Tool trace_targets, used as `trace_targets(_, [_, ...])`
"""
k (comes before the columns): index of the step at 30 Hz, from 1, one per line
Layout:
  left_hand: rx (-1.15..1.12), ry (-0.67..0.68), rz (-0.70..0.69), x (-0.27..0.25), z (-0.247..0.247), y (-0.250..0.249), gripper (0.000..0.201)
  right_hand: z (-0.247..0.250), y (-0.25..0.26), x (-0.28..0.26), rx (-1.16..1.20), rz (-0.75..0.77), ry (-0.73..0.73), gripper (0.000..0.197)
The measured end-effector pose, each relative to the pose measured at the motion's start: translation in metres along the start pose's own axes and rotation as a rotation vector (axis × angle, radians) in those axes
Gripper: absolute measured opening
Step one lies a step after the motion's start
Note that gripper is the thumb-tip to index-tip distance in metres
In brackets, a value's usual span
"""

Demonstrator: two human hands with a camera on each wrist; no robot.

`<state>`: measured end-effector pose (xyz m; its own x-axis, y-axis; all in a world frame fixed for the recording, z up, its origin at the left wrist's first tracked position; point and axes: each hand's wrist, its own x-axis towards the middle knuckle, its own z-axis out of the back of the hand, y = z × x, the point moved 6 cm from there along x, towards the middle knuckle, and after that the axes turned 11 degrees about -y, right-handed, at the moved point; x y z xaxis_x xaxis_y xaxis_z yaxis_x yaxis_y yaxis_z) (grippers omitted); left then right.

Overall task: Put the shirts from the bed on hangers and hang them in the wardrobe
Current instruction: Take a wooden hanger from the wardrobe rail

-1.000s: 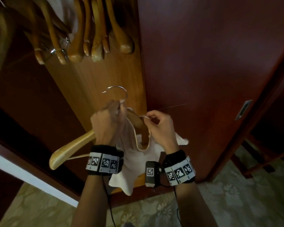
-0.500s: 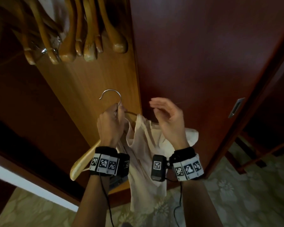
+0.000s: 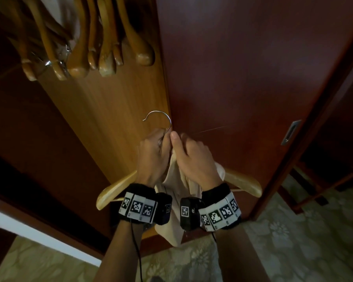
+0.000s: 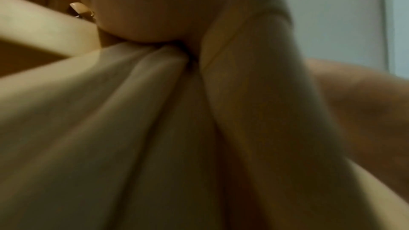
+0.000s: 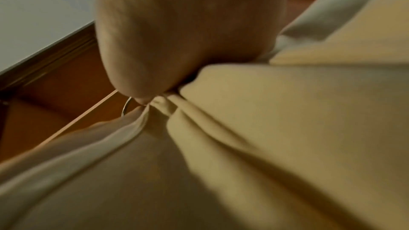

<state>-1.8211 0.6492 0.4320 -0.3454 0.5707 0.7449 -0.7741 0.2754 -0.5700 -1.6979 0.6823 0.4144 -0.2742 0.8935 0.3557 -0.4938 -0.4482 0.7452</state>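
Note:
A pale wooden hanger [image 3: 243, 181] with a metal hook [image 3: 159, 119] is held up in front of the wardrobe. My left hand [image 3: 154, 151] grips the hanger at the base of the hook. A cream shirt [image 3: 174, 186] hangs bunched from the hanger's middle, between my wrists. My right hand [image 3: 192, 157] pinches the shirt's fabric just beside the hook, thumb up. In the left wrist view the shirt [image 4: 132, 128] fills the frame in folds under my palm. In the right wrist view the gathered cloth [image 5: 243, 128] meets my thumb, with the hook [image 5: 126, 107] just behind.
Several empty wooden hangers [image 3: 102, 58] hang at the top left inside the wardrobe. A dark red wardrobe door [image 3: 243, 78] with a recessed metal handle [image 3: 289, 132] stands on the right. Patterned floor [image 3: 293, 241] lies below.
My right hand has come down from an open pose onto the shirt beside the hook. The hanger has turned more level, so its right arm now shows, and the shirt is more bunched.

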Motion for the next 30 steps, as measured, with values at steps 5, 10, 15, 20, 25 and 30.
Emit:
trace_targets(5, [-0.133, 0.139, 0.072, 0.0, -0.007, -0.007, 0.021, 0.013, -0.005, 0.0, 0.009, -0.093, -0.151, 0.072])
trace_targets(10, [-0.172, 0.272, 0.18, 0.0, -0.007, 0.004, 0.044, 0.023, -0.019, -0.002, 0.061, -0.269, -0.376, 0.078])
trace_targets(15, [0.179, 0.38, 0.173, 0.004, 0.008, 0.029, 0.096, 0.038, -0.032, -0.001, 0.165, -0.313, -0.549, 0.079])
trace_targets(20, [0.531, 0.352, 0.189, 0.011, 0.038, 0.065, 0.084, 0.056, -0.04, -0.002, 0.151, -0.328, -0.673, 0.071])
trace_targets(25, [0.834, 0.283, 0.325, 0.015, 0.064, 0.099, 0.057, 0.06, -0.046, -0.003, 0.153, -0.338, -0.679, 0.069])
trace_targets(30, [0.524, 0.141, 0.039, 0.021, 0.057, 0.067, 0.043, 0.058, -0.048, -0.005, 0.232, -0.362, -0.716, 0.064])
